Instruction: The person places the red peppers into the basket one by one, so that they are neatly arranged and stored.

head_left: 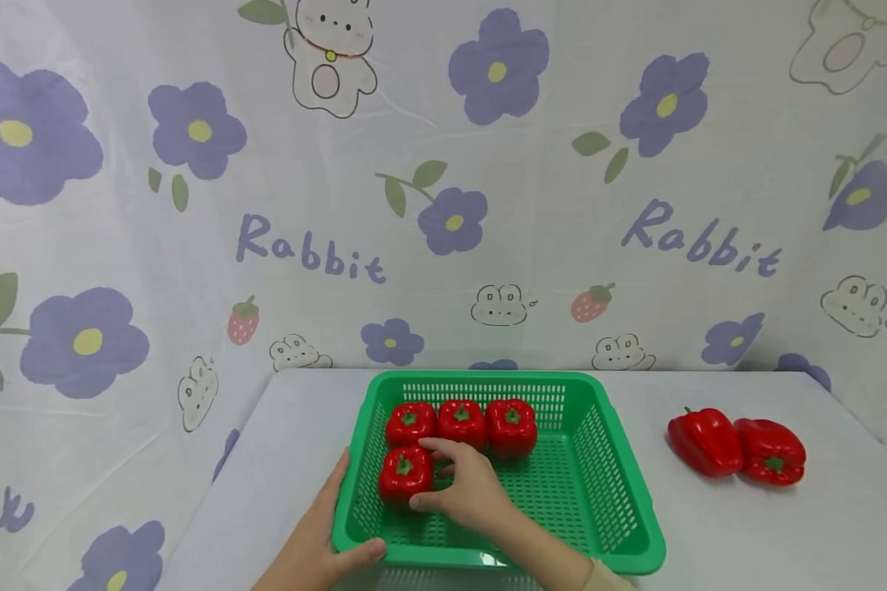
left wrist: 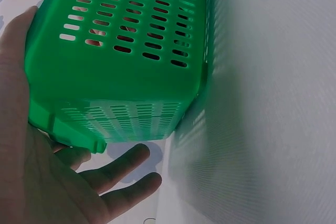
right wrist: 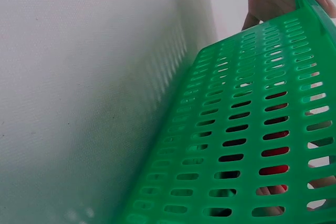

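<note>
A green plastic basket (head_left: 628, 460) with slotted walls holds several red bell peppers. Three of these stand in a row at the back left, among them a middle pepper (head_left: 461, 423). In front of the leftmost sits another red bell pepper (head_left: 401, 480), stem up. My right hand (head_left: 469, 488) reaches over the near rim and holds this front pepper from the right, thumb on its near side and fingers on its far side. My left hand (head_left: 318, 525) rests against the basket's near left corner, thumb over the front rim; the left wrist view shows its lower fingers (left wrist: 118, 169) straight and spread.
Two more red bell peppers lie touching on the white table (head_left: 717, 525) right of the basket: a left one (head_left: 705, 443) and a right one (head_left: 772, 453). Behind the table hangs a cloth (head_left: 547, 197) printed with flowers and rabbits.
</note>
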`<action>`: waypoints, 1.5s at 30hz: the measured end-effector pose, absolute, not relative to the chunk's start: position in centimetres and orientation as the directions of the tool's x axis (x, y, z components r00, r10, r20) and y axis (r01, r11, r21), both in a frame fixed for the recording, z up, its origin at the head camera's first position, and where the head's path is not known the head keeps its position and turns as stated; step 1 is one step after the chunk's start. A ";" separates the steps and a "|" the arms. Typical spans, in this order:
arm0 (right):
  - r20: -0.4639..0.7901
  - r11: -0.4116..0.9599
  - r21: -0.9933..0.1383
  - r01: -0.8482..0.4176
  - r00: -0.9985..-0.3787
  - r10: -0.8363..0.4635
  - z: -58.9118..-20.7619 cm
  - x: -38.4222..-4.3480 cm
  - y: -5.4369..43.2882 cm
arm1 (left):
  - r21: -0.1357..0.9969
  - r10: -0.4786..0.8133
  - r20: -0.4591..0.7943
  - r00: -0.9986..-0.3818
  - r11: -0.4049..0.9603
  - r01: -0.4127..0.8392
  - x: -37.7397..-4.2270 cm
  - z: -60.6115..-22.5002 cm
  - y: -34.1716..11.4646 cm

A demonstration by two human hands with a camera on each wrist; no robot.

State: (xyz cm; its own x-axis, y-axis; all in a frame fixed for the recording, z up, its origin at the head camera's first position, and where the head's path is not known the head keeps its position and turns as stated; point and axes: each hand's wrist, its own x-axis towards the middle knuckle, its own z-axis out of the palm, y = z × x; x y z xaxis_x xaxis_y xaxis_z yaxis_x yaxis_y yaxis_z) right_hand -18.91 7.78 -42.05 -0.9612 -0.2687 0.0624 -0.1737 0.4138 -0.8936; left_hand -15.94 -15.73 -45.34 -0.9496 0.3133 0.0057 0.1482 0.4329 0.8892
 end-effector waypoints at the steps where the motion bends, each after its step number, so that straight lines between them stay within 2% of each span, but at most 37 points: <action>1: 0.062 0.418 -0.892 -0.174 -0.961 -0.268 -42.0 -18.9 7.8 | 0.890 0.314 0.006 -0.950 0.431 0.148 -16.0 -45.3 -15.7; 29: 0.080 0.402 -0.898 -0.181 -0.963 -0.257 -41.7 -18.7 7.7 | 0.896 0.328 0.008 -0.945 0.417 0.153 -15.8 -45.0 -15.7; 45: 0.105 0.371 -0.913 -0.170 -0.976 -0.188 -41.6 -18.6 8.3 | 0.883 0.305 0.013 -0.952 0.443 0.153 -16.0 -45.3 -15.7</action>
State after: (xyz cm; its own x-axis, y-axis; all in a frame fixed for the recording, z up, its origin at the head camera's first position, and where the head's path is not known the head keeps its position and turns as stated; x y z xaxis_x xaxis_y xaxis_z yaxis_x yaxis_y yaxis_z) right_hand -18.61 8.30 -41.58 -0.9765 -0.1884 0.1048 -0.1696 0.3714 -0.9128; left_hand -15.95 -15.74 -45.27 -0.9524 0.3047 0.0126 0.1533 0.4428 0.8834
